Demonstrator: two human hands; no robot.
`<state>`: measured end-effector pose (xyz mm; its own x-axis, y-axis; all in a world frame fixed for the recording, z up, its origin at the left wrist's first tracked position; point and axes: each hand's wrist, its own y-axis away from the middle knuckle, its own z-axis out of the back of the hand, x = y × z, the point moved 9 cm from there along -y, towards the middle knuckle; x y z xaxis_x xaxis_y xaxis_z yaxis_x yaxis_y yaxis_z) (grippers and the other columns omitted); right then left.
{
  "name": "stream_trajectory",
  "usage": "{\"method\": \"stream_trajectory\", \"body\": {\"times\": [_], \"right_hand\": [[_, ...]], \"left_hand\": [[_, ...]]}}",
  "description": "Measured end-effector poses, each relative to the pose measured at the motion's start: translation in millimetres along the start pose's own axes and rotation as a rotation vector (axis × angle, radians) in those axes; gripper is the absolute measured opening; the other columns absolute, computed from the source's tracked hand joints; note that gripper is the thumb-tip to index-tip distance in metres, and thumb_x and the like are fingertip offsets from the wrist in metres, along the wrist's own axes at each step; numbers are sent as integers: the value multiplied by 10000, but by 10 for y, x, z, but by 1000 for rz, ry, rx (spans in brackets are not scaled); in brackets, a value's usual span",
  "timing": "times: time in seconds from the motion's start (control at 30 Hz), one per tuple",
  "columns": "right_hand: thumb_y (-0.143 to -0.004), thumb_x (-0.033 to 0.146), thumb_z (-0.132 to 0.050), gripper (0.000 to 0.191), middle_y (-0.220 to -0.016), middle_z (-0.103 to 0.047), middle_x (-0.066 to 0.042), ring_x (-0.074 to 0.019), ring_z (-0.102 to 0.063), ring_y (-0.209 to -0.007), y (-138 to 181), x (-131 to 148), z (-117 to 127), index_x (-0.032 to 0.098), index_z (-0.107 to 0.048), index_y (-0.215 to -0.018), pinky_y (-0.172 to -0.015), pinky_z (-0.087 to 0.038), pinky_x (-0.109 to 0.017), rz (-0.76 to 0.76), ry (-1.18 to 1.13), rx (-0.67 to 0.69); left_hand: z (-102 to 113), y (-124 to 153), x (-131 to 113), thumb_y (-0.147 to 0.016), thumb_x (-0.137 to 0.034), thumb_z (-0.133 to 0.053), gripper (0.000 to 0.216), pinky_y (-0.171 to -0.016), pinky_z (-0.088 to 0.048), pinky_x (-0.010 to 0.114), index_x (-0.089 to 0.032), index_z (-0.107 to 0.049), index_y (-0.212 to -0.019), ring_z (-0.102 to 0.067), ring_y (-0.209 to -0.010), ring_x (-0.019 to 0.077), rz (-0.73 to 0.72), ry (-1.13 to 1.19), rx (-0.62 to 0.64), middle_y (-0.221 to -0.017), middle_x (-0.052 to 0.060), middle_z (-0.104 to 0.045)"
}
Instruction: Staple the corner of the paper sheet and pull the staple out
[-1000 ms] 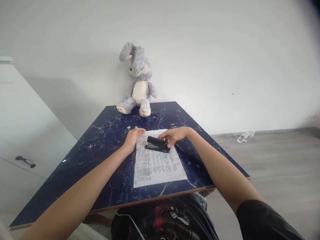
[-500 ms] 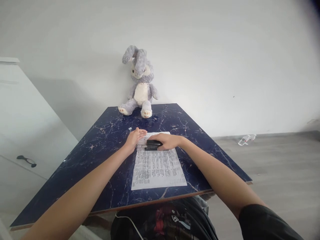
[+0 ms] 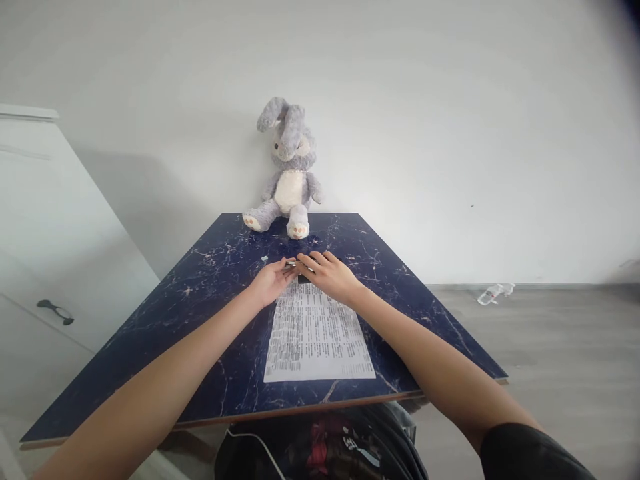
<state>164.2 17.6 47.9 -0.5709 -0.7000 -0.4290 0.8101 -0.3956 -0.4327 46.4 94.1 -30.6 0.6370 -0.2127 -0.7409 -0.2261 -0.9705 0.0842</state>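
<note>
A black stapler (image 3: 303, 279) is at the far end of a printed sheet (image 3: 320, 333), mostly hidden under my hands. My right hand (image 3: 330, 275) lies over it from the right, its fingers bent across the top. From the left, my left hand (image 3: 271, 281) is turned partly palm up, with its fingertips closed on the stapler's metal front end. The fingers of both hands meet there. Dense printed lines cover the sheet, which lies flat with its near edge close to the table's front.
A grey plush rabbit (image 3: 290, 190) sits at the back of the dark blue marbled table (image 3: 210, 360), against the wall. A tiny pale scrap (image 3: 265, 258) lies left of the hands. A white cabinet (image 3: 50, 220) stands left; a clear plastic item (image 3: 495, 293) is on the floor.
The stapler and both hands have moved to the sheet's far end. My right hand has shifted forward over the stapler, and my left hand has turned palm up. The view has shifted slightly.
</note>
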Motion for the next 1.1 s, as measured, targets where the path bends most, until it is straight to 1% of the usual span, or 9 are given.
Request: {"method": "stream_trajectory", "body": {"times": [0.13, 0.23, 0.37, 0.57, 0.63, 0.73, 0.83, 0.97, 1.1], "right_hand": [[-950, -27, -488, 546, -1522, -505, -164, -357, -531, -1270, 9, -78, 0, 179, -548, -1453, -950, -511, -490, -68, -80, -16], [-823, -59, -545, 625, -1428, -565, -165, -322, -577, -1203, 60, -338, -48, 172, -578, -1403, -921, -515, -433, -284, -305, -62], [-802, 102, -664, 181, -915, -686, -60, -224, -628, -789, 173, -658, -291, 139, -675, -979, -681, -465, -322, -564, -717, 51], [-818, 265, -761, 144, -740, -626, 11, -160, -541, -633, 132, -321, -317, 166, -658, -835, -600, -386, -284, -259, -1004, 344], [-870, 369, -780, 254, -886, -691, -31, -193, -611, -743, 93, -286, -200, 170, -697, -1005, -673, -467, -305, -198, -1012, 238], [-907, 455, -793, 493, -1156, -692, -102, -264, -642, -1031, 63, -417, 74, 198, -644, -1301, -881, -535, -398, -229, -932, -140], [-943, 423, -772, 517, -1244, -663, -123, -288, -611, -1134, 68, -398, 276, 230, -612, -1395, -973, -529, -465, -168, -835, -369], [-1019, 317, -676, 214, -1121, -713, -94, -263, -633, -1011, 60, -301, 394, 238, -711, -1215, -909, -544, -457, -72, -770, -477], [-1054, 242, -592, 185, -1131, -727, -94, -259, -637, -1006, 57, -252, 338, 231, -718, -1188, -889, -534, -450, -61, -678, -418]], "left_hand": [[18, -19, -54, -976, -80, -582, 153, -1078, -542, 367, -90, -729, -936, -734, -1003, 209, -87, -89, -6, -993, 129, -765], [110, -18, -135, -943, -38, -604, 100, -1107, -526, 409, -89, -689, -952, -739, -1076, 242, -193, -177, -90, -1055, 172, -760], [240, 93, -369, -988, -105, -597, 51, -1086, -537, 465, -139, -591, -1026, -770, -987, 220, -422, -255, -260, -1035, 157, -760], [-134, 397, -704, -986, -419, -659, 297, -895, -623, 448, -184, -553, -1133, -790, -929, 257, -689, -614, -192, -1066, 154, -781], [-340, 479, -685, -983, -464, -648, 338, -872, -625, 429, -204, -536, -1167, -789, -942, 262, -711, -729, -86, -1058, 137, -786], [-588, 583, -555, -992, -467, -631, 328, -876, -609, 394, -235, -495, -1178, -786, -972, 259, -715, -875, 63, -987, 91, -791], [-710, 642, -418, -997, -443, -623, 306, -791, -587, 333, -247, -450, -1155, -786, -918, 246, -709, -999, 147, -883, 44, -778], [-714, 645, -375, -995, -401, -621, 265, -623, -479, 241, -241, -427, -1079, -712, -665, 177, -720, -1080, 167, -704, -35, -705], [-647, 609, -391, -949, -387, -679, 270, -567, -371, 219, -234, -476, -1041, -588, -542, 130, -671, -1065, 134, -647, -64, -653]]}}
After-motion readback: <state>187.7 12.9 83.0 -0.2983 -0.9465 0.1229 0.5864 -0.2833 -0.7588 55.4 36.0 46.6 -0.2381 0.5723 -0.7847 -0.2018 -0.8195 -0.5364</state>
